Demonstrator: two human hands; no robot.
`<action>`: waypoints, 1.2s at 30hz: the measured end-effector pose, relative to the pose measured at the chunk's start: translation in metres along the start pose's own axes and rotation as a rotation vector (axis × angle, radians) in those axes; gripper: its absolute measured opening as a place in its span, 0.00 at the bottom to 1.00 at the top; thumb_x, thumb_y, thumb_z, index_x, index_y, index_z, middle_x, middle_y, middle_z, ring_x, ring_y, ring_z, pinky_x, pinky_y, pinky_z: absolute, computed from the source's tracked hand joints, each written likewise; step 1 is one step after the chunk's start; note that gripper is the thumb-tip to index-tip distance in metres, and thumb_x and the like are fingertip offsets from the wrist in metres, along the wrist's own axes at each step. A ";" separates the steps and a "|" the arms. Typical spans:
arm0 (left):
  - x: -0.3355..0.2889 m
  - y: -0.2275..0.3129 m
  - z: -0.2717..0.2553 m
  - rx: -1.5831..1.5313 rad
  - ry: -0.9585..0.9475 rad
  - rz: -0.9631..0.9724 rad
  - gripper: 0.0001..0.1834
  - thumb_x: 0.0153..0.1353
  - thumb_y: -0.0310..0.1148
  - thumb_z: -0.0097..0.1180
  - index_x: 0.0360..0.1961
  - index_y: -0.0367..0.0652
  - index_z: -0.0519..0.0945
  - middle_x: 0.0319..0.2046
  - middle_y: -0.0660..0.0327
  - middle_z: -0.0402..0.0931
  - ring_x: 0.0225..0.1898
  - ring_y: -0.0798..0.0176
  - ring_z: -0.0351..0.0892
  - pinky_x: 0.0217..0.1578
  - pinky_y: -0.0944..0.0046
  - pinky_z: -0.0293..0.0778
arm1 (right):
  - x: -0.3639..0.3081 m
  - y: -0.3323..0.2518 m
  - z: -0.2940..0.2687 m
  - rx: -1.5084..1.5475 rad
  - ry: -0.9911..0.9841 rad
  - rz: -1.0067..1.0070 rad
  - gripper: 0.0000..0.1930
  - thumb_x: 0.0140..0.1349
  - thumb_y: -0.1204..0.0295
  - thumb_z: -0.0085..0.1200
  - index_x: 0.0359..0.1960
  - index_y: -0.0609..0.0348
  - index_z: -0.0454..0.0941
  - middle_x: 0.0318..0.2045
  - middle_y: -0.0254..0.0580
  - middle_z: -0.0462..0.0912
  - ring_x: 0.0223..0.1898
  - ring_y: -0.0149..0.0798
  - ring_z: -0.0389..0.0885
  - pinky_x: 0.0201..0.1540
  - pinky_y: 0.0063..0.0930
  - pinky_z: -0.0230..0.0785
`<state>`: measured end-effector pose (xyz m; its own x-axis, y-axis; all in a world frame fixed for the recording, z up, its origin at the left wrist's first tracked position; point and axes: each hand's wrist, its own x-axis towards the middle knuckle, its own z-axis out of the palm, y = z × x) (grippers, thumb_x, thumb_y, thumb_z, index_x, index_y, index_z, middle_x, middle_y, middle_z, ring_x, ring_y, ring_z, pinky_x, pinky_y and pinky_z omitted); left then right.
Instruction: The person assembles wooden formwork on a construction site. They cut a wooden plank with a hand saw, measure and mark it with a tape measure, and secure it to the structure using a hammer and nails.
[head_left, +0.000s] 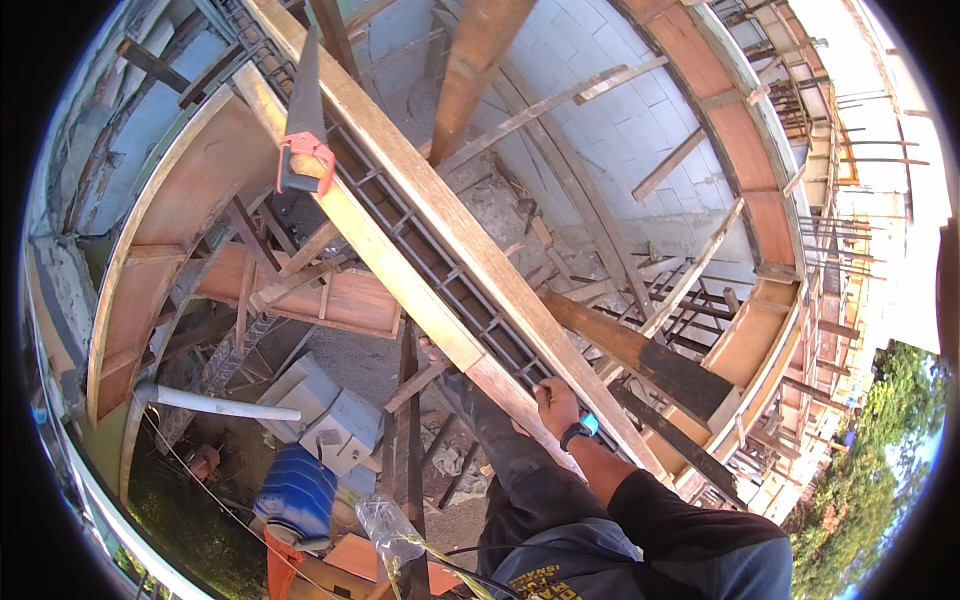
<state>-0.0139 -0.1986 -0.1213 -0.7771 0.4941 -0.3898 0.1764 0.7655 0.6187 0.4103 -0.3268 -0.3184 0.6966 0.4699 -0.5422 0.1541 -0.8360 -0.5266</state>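
Note:
My right hand point(558, 408), with a dark watch with a light-blue face at its wrist, is closed over the channel of a long timber beam form. Its fingers curl down at the steel bar cage point(455, 275) between the two planks; what they hold is hidden. My left hand is out of view. A handsaw point(308, 140) with a red and black handle lies farther up, across the pale left plank point(400, 285), its blade pointing away. The thicker brown plank point(470, 235) borders the cage on the right.
Far below, a blue drum point(297, 490) stands near pale boxes point(345, 430) and a white pipe point(225, 404). Curved plywood formwork point(765, 215) runs along the right, with timber props crossing the drop. My trousered leg point(515, 430) is beside the form.

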 end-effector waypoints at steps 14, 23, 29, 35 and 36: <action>-0.025 -0.055 -0.088 0.013 -0.019 0.098 0.19 0.66 0.40 0.58 0.51 0.37 0.81 0.52 0.44 0.78 0.51 0.39 0.78 0.53 0.41 0.75 | -0.060 0.235 0.004 0.062 0.319 0.725 0.53 0.44 0.48 0.75 0.62 0.71 0.58 0.57 0.71 0.73 0.61 0.66 0.73 0.65 0.49 0.64; -0.025 -0.070 -0.105 -0.046 -0.066 0.093 0.18 0.66 0.38 0.57 0.50 0.37 0.82 0.53 0.43 0.77 0.52 0.38 0.77 0.53 0.40 0.74 | -0.046 0.244 0.023 0.060 0.484 0.797 0.45 0.43 0.60 0.73 0.58 0.65 0.56 0.51 0.70 0.77 0.54 0.66 0.78 0.59 0.50 0.70; -0.035 -0.072 -0.096 -0.024 -0.095 0.114 0.17 0.67 0.37 0.57 0.50 0.37 0.82 0.54 0.43 0.76 0.53 0.38 0.77 0.54 0.40 0.74 | -0.044 0.245 0.017 -0.183 0.355 0.925 0.53 0.41 0.44 0.68 0.62 0.68 0.59 0.58 0.64 0.72 0.57 0.63 0.75 0.61 0.54 0.67; -0.037 -0.072 -0.098 -0.012 -0.128 0.143 0.15 0.67 0.36 0.56 0.49 0.37 0.82 0.54 0.42 0.76 0.53 0.37 0.76 0.54 0.39 0.74 | -0.078 0.249 -0.008 0.240 0.266 0.725 0.44 0.45 0.45 0.64 0.57 0.69 0.70 0.57 0.64 0.73 0.55 0.61 0.77 0.62 0.48 0.68; -0.035 -0.071 -0.099 -0.009 -0.141 0.145 0.15 0.67 0.36 0.56 0.49 0.37 0.82 0.54 0.42 0.76 0.53 0.37 0.76 0.54 0.39 0.74 | -0.082 0.249 -0.015 0.336 0.261 0.699 0.42 0.47 0.46 0.64 0.56 0.68 0.70 0.56 0.64 0.74 0.53 0.59 0.78 0.62 0.47 0.68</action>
<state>-0.0589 -0.3114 -0.0838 -0.6518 0.6522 -0.3871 0.2743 0.6785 0.6814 0.4017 -0.5780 -0.3949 0.7011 -0.2438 -0.6701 -0.5655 -0.7625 -0.3143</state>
